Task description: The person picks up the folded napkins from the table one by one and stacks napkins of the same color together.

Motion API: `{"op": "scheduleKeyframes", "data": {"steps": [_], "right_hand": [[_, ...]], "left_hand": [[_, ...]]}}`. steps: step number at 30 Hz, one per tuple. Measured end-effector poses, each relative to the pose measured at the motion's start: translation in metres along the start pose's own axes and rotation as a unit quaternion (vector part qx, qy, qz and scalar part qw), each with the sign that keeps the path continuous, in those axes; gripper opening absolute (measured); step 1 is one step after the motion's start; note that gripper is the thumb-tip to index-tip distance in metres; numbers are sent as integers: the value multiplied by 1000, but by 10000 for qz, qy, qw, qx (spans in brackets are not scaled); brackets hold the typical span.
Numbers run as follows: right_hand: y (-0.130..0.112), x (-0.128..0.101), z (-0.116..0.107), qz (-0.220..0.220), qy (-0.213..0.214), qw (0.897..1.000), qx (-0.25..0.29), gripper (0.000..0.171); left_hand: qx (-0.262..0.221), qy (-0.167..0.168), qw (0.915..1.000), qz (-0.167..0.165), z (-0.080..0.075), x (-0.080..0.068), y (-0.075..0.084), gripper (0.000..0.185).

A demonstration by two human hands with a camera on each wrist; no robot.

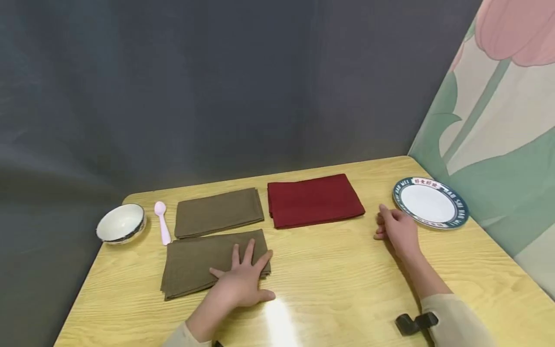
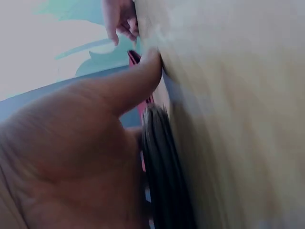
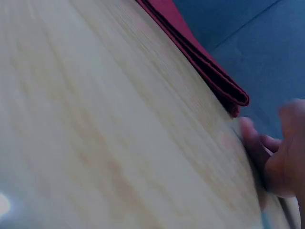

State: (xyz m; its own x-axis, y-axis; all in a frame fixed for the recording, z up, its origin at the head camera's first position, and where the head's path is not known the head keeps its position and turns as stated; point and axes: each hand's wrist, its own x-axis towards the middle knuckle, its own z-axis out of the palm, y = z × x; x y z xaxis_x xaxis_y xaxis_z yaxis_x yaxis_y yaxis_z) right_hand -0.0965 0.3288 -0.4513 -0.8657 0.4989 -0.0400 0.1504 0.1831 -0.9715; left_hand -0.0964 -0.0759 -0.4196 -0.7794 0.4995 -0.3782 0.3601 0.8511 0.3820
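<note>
My left hand [image 1: 243,282] lies with spread fingers over the right part of the nearer folded brown cloth [image 1: 195,265], its thumb out on the wood. In the left wrist view the layered edge of that brown cloth [image 2: 162,167] shows beside the palm. A second folded brown cloth [image 1: 218,212] lies just behind it. To the right is a folded dark red cloth [image 1: 314,200]. My right hand [image 1: 399,231] is beside the near left rim of a plate [image 1: 427,202] with a dark green lettered border, its fingers loosely bent and holding nothing.
A white bowl [image 1: 121,224] with a dark patterned outside stands at the table's left edge. Next to it lies a pale pink spoon [image 1: 162,221]. A dark curtain [image 1: 260,86] hangs behind the table [image 1: 329,284], and a flower-patterned wall covering [image 1: 498,159] borders its right side.
</note>
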Motion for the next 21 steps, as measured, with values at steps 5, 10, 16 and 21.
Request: {"op": "scheduleKeyframes", "data": {"steps": [5,10,16,21], "right_hand": [[-8,10,11,313,-1285,9911,-138,66],[-16,15,31,533,-1800,9822,69,51],[-15,5,39,1030,-2846,9418,1462,22],[-2,-15,1,1169,-4818,8569,1410,26]], "left_hand": [[140,-213,9996,-153,-9,0,-8,98],[96,-299,9994,-112,-11,-2,-13,102],[131,-182,9997,-130,-11,-2,-15,101],[109,-297,9995,8,-7,2,-10,102]]}}
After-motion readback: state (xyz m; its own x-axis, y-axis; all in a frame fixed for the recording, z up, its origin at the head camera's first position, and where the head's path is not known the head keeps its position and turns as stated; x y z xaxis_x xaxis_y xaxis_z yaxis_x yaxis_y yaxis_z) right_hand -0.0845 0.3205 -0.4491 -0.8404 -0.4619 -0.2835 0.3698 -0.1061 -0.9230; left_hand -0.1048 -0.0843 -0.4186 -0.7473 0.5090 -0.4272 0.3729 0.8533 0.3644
